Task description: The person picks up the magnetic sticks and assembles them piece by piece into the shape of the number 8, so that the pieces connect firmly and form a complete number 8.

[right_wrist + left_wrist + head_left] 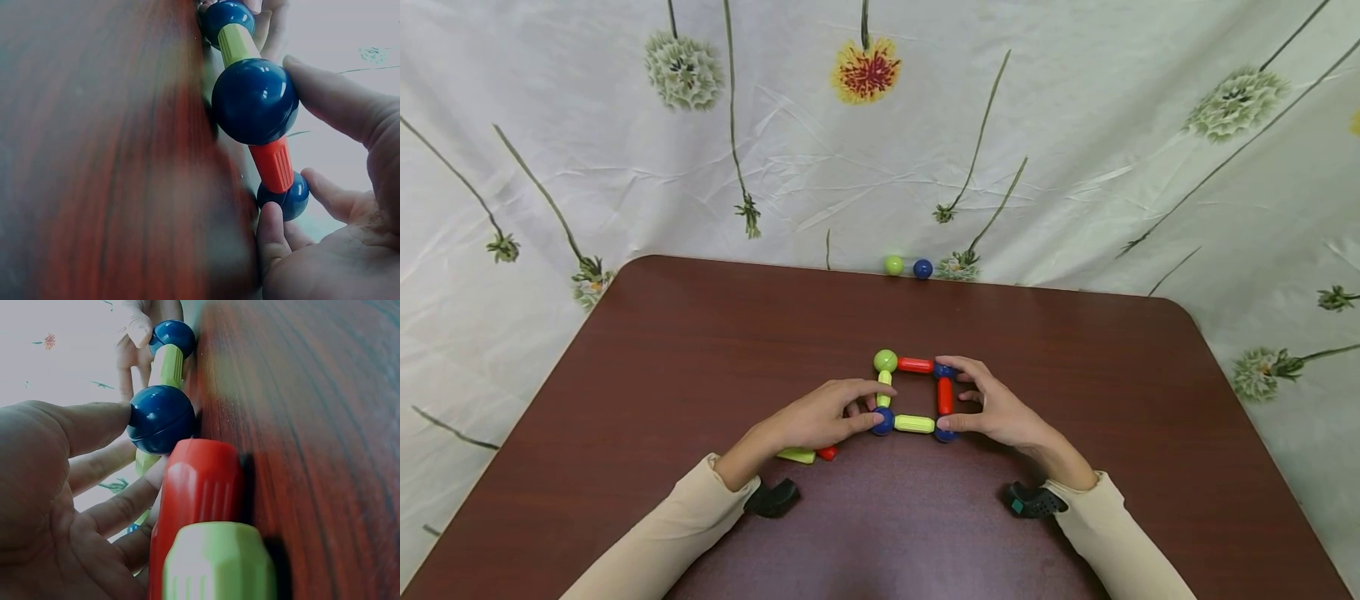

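On the table lies a square built of rods and balls (pixel 915 424), with red and yellow-green rods. Three of its corner balls are blue and the far left one is green (pixel 886 360). My left hand (pixel 826 411) holds the near left blue ball (pixel 161 419), thumb against it and index finger reaching over the left yellow-green rod. My right hand (pixel 1000 410) grips the right side of the square: its thumb touches the near right blue ball (pixel 255 100), and its fingers are at the far right blue ball (pixel 284 197). Between those two balls runs a red rod (pixel 945 396).
Beside and partly under my left wrist lie a loose red rod (pixel 201 481) and a loose yellow-green rod (pixel 219 562). A green ball (pixel 893 265) and a blue ball (pixel 922 268) sit at the far edge of the brown table (pixel 737 325), by a flowered cloth (pixel 805 150).
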Motion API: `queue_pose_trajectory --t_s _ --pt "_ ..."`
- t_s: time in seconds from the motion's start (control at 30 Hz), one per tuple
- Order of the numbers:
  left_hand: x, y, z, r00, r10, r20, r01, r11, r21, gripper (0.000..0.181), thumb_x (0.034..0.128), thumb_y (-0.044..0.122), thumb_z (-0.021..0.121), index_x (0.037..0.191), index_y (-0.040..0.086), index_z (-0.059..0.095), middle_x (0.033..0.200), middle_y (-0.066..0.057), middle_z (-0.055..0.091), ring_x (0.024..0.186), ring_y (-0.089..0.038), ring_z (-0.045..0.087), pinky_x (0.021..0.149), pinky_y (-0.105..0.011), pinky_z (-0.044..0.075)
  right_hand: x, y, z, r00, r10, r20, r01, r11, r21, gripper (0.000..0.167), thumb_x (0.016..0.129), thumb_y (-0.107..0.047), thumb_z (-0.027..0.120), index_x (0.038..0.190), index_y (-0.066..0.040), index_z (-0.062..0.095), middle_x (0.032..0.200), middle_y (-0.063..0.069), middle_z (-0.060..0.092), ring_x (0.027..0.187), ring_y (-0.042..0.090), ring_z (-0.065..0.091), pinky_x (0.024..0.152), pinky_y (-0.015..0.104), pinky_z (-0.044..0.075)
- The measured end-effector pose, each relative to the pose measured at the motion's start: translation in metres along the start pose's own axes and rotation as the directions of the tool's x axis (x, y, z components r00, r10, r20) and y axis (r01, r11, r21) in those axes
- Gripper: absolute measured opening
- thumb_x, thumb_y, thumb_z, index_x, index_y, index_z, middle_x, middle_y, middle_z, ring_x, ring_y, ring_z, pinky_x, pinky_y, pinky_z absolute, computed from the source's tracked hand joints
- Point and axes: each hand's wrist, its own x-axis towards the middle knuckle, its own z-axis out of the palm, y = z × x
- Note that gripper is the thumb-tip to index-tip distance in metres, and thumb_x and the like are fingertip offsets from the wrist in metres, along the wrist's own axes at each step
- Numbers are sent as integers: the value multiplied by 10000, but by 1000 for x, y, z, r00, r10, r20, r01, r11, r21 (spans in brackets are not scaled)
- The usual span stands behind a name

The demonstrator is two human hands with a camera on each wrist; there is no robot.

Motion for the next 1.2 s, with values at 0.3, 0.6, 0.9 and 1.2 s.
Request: queue_pose_trajectory --t_s 0.3,0.6,0.9,1.2 --pt "-2 1 -4 1000 8 5 -8 1000 17 413 992 171 639 1385 68 567 1056 -50 619 801 -67 620 717 -227 520 1 1 -1 1000 -4 4 4 1000 6 833 827 -217 839 1523 -259 384 1536 93 284 1361 362 334 1122 550 334" --pt "-7 2 -19 999 9 -44 -7 999 47 358 974 171 666 1315 75 615 1024 6 647 826 -68 624 751 -239 528 -1 0 -2 1000 -7 9 7 1000 14 830 828 -203 838 1523 -257 388 1529 100 292 1354 371 352 1122 547 333" --pt "-26 1 -38 1000 7 -22 -4 991 131 261 921 151 731 1173 102 685 1068 -29 670 947 -160 599 848 -338 520 1 1 -1 1000 -14 5 14 1000 11 832 822 -187 842 1519 -255 392 1518 110 304 1355 364 362 1122 547 331" --pt "-41 -13 -50 997 14 81 -24 992 125 233 907 3 680 1050 182 723 1067 32 650 1000 -197 577 889 -392 479 1 -3 -3 1000 1 6 -1 1000 6 846 806 -175 854 1517 -239 399 1515 105 309 1358 362 342 1106 537 369"
